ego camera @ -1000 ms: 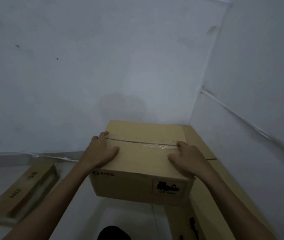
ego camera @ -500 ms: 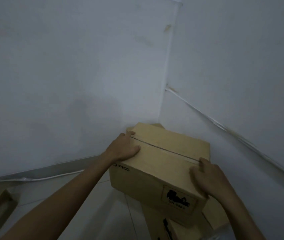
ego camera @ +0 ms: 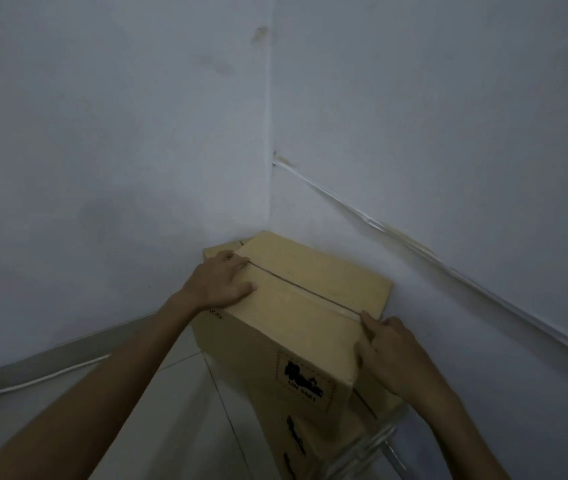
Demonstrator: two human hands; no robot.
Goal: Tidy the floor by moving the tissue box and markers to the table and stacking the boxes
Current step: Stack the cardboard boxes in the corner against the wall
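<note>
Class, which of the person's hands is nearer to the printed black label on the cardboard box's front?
Right. The right hand holds the edge of the cardboard box just right of the label; the left hand rests on its top at the left edge, farther away.

Taped brown cardboard box (ego camera: 310,289) lies askew atop the lower box (ego camera: 275,445), in the corner (ego camera: 270,202).
</note>
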